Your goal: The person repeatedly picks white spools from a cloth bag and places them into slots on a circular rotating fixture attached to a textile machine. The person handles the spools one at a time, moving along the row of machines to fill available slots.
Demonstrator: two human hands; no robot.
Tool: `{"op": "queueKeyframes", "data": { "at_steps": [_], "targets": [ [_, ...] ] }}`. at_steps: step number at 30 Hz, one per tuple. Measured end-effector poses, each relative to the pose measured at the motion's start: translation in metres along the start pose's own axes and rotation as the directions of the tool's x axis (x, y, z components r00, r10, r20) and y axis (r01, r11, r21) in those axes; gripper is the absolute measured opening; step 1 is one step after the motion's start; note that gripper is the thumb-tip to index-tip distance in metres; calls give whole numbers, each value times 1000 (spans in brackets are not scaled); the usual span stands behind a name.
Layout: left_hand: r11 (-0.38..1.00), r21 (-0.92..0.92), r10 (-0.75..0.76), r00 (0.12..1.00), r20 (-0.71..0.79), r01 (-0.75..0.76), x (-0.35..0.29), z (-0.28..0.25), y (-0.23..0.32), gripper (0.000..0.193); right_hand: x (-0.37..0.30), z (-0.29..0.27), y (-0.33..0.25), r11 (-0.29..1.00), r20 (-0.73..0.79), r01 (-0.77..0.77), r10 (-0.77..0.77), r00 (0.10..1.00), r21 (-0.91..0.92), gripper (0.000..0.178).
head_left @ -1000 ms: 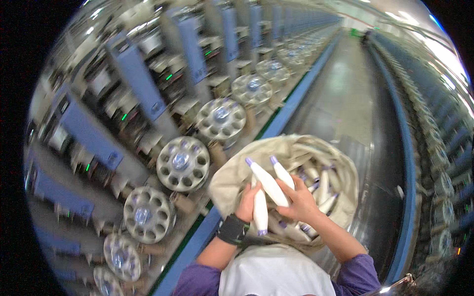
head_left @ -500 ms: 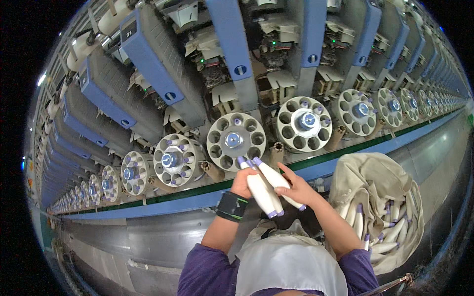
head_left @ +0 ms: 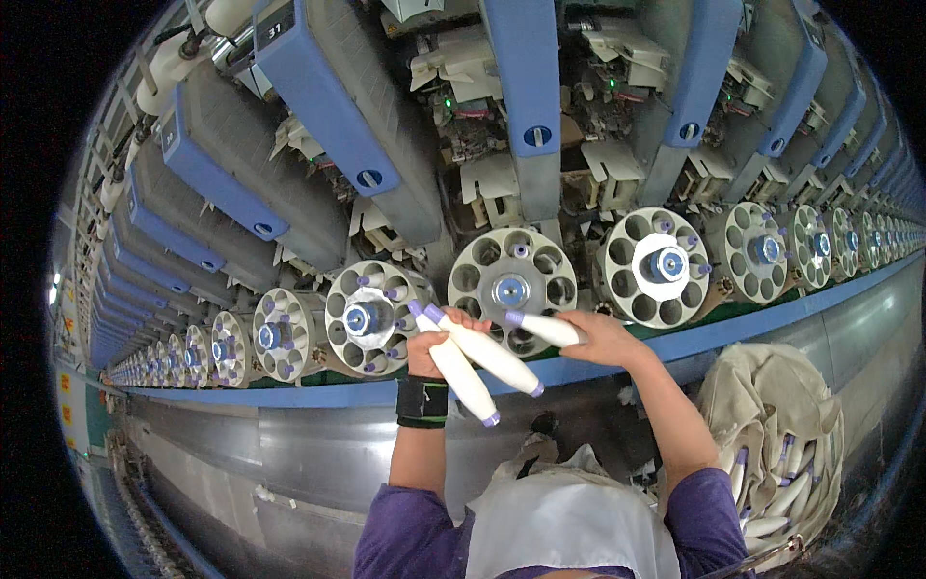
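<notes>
My left hand, with a black band on its wrist, is closed around two spindle-shaped bobbins of white yarn with purple ends. They splay out tilted, tips up toward the left. My right hand grips a third yarn bobbin, its purple tip pointing left. Just behind the hands stands a round magazine with a ring of holes and a blue hub. A purple tip shows in its top hole; other holes look dark. The third bobbin's tip overlaps the magazine's lower edge in view; whether it touches cannot be told.
More round magazines run left and right in a long row, some holding purple-tipped bobbins. Blue-and-grey machine units rise behind. A blue rail runs along the front. At my right, a cloth sack holds several yarn bobbins.
My hands have moved apart. The right hand now carries one bobbin separately, farther right, while the left keeps two. The view has shifted, so the machines appear farther right.
</notes>
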State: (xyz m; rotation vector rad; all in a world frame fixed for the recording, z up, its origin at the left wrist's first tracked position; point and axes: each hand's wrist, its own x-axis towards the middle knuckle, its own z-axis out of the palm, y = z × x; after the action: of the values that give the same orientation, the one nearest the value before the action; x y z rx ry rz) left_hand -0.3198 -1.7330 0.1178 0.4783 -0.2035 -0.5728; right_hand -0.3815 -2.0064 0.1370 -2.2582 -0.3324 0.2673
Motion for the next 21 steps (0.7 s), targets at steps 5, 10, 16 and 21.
{"op": "queueKeyframes", "data": {
  "at_steps": [5, 10, 16, 21],
  "targets": [
    [984, 177, -32, 999, 40, 24, 18, 2, 0, 29, 63, 3, 14, 982, -404, 181, -147, 903, 48, 50],
    [986, 162, 37, 999, 8, -38, 41, -4, -14, 21, 121, 11, 31, 960, -641, 274, -173, 748, 60, 33],
    [984, 133, 137, 984, -115, -121, 67, -28, -21, 15, 108, -5, 26, 944, -407, 88, 53, 912, 319, 24],
    [991, 75, 117, 992, -51, -113, 84, -35, -31, 20, 87, 17, 16, 977, -390, 120, -42, 920, 179, 27]
  ]
}}
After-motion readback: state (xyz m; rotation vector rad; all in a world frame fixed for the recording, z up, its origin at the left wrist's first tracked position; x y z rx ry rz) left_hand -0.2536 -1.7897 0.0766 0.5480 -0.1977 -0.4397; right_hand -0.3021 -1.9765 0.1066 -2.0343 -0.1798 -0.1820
